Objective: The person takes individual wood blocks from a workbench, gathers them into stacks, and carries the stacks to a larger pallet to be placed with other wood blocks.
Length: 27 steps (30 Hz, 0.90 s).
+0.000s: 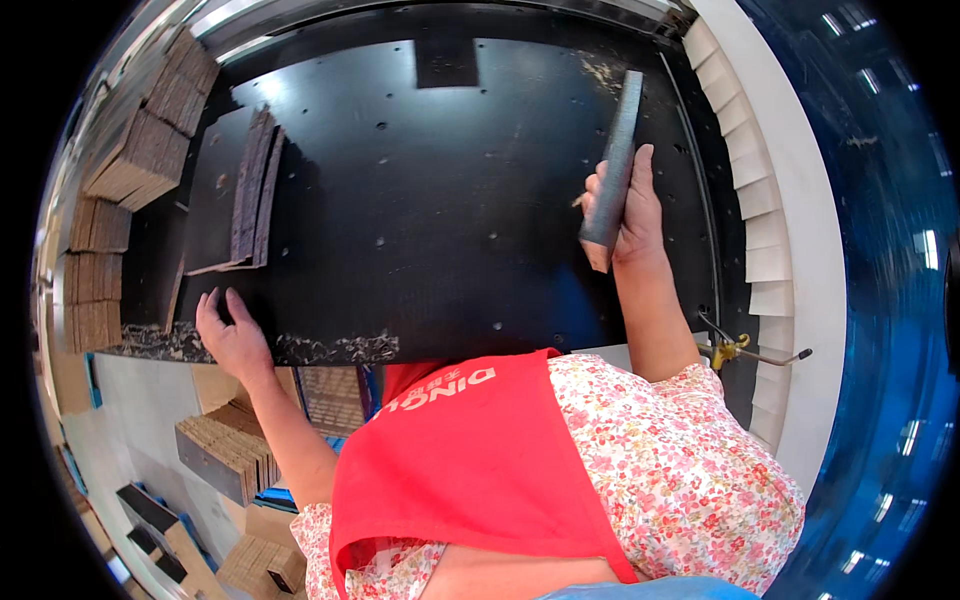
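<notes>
My right hand (pixel 637 210) is wrapped round a long, narrow dark-grey block (pixel 615 150) with a light, wood-coloured lower end. It holds the block up over the right side of the black table (pixel 400 200), tilted slightly to the right at its far end. Over the table's front left edge, my left hand (pixel 235 335) has its fingers apart and holds nothing. Just beyond that hand lie dark flat boards (pixel 215 190) with rough, fibrous edges, several of them overlapping.
Stacks of brown boards (pixel 140 160) line the left side. More brown boards (pixel 230 450) stand below the table at lower left. A white pleated cover (pixel 765 210) runs along the right edge, near a yellow fitting (pixel 730 350). Wood shavings (pixel 340 348) lie along the front edge.
</notes>
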{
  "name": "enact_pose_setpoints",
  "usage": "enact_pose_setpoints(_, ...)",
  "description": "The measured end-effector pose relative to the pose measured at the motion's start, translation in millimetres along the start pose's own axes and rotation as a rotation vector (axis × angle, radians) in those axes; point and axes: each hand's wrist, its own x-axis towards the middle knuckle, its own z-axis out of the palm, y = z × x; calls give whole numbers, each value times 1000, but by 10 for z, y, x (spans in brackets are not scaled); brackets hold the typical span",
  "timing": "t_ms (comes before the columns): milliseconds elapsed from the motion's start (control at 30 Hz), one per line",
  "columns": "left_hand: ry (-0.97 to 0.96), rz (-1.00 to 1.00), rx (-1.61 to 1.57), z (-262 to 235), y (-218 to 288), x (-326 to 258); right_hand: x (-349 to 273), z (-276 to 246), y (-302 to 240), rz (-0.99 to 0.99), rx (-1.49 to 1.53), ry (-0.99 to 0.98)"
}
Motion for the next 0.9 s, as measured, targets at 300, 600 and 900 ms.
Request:
enact_pose_setpoints(300,-22,15,32,49,-96,30,-88,-130,56,356,624,-973)
enact_pose_setpoints(600,-53,-24,-66,55,-147,34,0,-146,155,370,812,-1156)
enact_pose_setpoints(900,-50,-33,-29,56,-144,30,12,-141,132,338,775,-1102)
